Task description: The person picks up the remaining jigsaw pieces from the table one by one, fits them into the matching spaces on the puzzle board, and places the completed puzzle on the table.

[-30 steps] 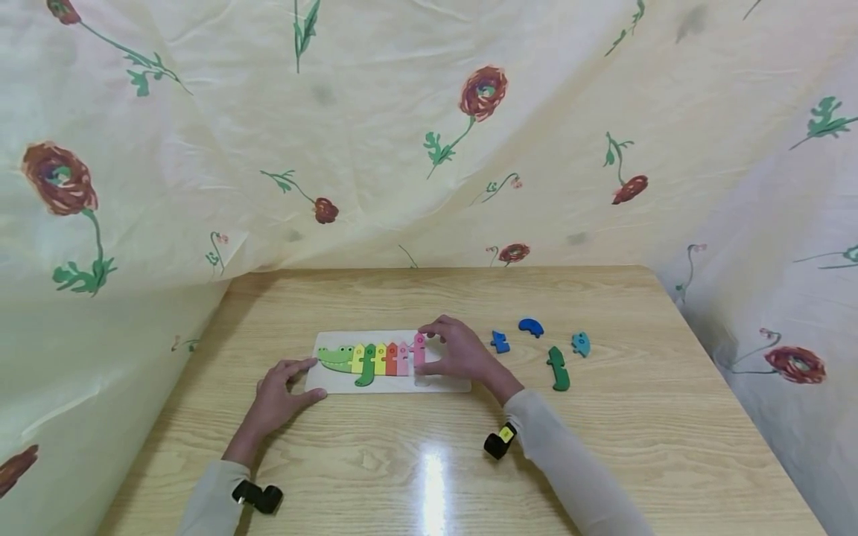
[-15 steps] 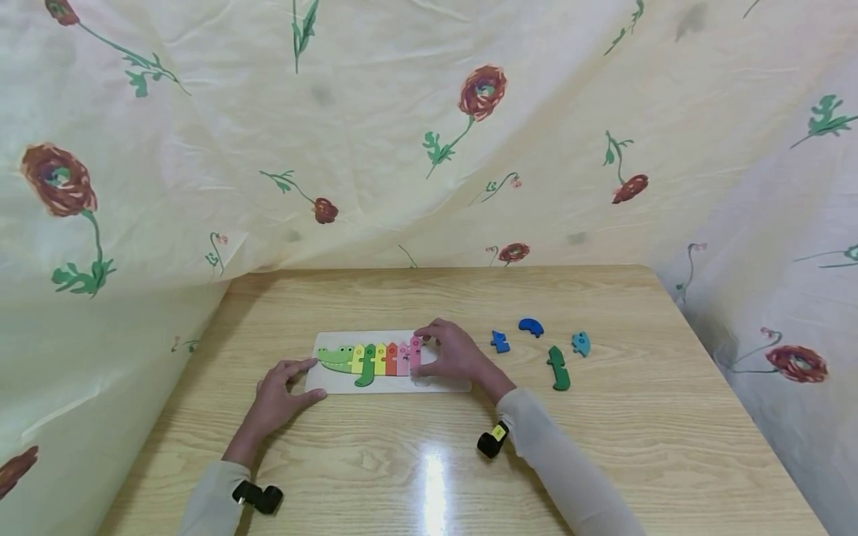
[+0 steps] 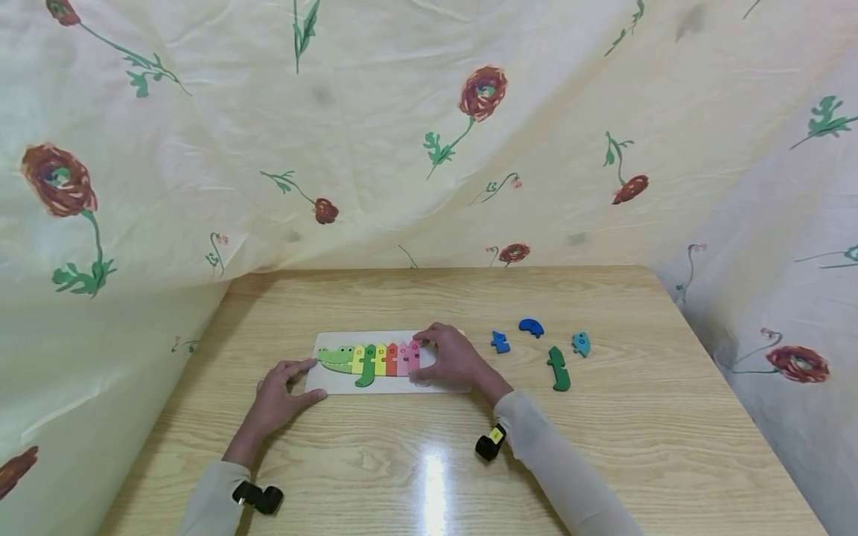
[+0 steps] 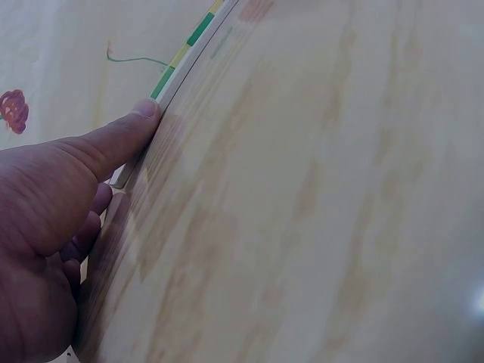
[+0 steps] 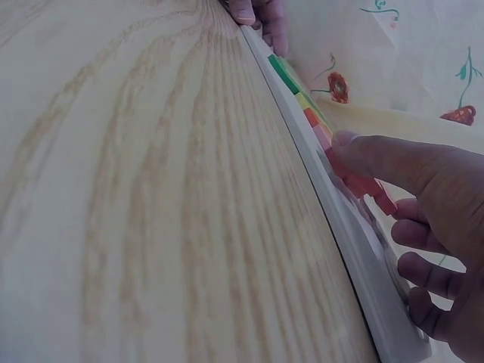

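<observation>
A white puzzle board lies on the table with a row of coloured crocodile pieces: a green head, then green, yellow, red and pink segments. At its near left corner my left hand holds the board, thumb at the front edge and fingers at the left edge. My right hand pinches a deep pink puzzle piece at the right end of the row, thumb below and fingertips above. In the right wrist view that pink piece looks tilted over the board. The right hand hides the board's right part.
To the right of the board lie several loose pieces: a small blue piece, a curved blue piece, a teal piece and a green leg piece. A floral cloth hangs behind the wooden table.
My right hand has moved slightly left with the deep pink piece, bringing it up against the lighter pink segment. The left hand and the board have stayed in place.
</observation>
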`<action>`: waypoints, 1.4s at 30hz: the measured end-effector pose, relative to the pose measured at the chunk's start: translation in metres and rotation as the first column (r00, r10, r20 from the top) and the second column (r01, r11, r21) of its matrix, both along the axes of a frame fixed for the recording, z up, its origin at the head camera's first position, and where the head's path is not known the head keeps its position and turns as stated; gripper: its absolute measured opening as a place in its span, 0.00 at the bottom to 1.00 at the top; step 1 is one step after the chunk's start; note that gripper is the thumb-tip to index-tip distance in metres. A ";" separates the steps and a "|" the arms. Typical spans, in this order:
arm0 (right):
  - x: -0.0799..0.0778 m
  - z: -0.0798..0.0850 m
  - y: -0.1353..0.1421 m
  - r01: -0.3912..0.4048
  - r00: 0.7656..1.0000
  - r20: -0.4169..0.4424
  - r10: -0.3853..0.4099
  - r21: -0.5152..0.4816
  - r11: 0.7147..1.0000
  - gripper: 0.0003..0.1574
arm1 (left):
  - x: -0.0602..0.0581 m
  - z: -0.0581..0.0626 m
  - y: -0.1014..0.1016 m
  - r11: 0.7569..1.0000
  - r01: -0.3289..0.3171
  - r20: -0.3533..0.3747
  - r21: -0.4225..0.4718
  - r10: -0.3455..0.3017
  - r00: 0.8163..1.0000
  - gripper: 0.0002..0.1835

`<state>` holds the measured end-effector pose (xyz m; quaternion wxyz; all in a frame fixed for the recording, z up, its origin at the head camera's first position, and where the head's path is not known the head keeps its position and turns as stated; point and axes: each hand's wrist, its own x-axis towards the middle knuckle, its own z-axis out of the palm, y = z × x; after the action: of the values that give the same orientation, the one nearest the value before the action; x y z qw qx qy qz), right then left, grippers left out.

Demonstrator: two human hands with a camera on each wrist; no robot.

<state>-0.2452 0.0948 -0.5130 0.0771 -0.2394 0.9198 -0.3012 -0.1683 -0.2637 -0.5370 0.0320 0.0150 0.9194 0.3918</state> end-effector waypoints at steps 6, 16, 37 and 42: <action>0.001 0.001 -0.001 -0.001 1.000 0.007 0.001 0.006 1.000 0.47 | -0.001 -0.001 -0.001 1.000 0.001 -0.002 -0.002 -0.001 1.000 0.41; 0.002 -0.001 -0.002 0.005 1.000 0.012 -0.006 0.019 1.000 0.47 | -0.001 -0.001 -0.002 1.000 0.001 -0.004 0.004 -0.001 1.000 0.41; 0.003 0.001 -0.003 0.009 0.998 0.069 -0.012 0.052 0.999 0.48 | 0.000 -0.001 -0.002 1.000 0.000 0.005 -0.011 0.000 1.000 0.42; 0.003 0.001 -0.003 0.007 0.998 0.066 -0.011 0.068 0.998 0.52 | 0.000 0.000 -0.001 1.000 -0.001 0.007 -0.009 0.001 1.000 0.42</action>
<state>-0.2421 0.0923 -0.5120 0.1141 -0.2225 0.9275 -0.2779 -0.1683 -0.2651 -0.5370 0.0352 0.0130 0.9211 0.3875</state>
